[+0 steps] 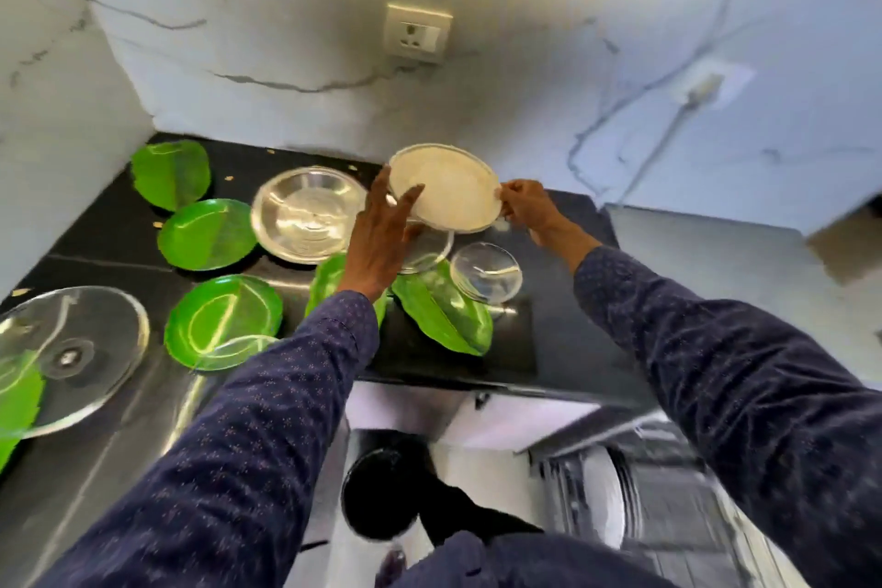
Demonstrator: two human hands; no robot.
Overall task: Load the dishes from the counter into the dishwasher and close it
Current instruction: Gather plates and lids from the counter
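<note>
1. Hands: the right hand pinches the right rim of a white plate, lifted and tilted above the table; the left hand has its fingers spread and straight against the plate's left edge, steadying it rather than curling round it.
2. Dishes under and around the hands: a glass bowl sits just below the right hand; another clear dish lies half hidden under the left hand; a steel plate is just left of the left hand; a leaf-shaped green plate lies beneath the wrists.
3. Further left of the left hand: round green plates and, a green leaf plate at the far corner, and a glass lid at the near left edge.
4. Dishwasher: below the right forearm, open, with what looks like a plate or two standing in the rack; blur hides the rest.
5. Progress, as a judgement: early; one plate is in hand and almost all the dishes are left on the table; loading them and shutting the door remain.
</note>
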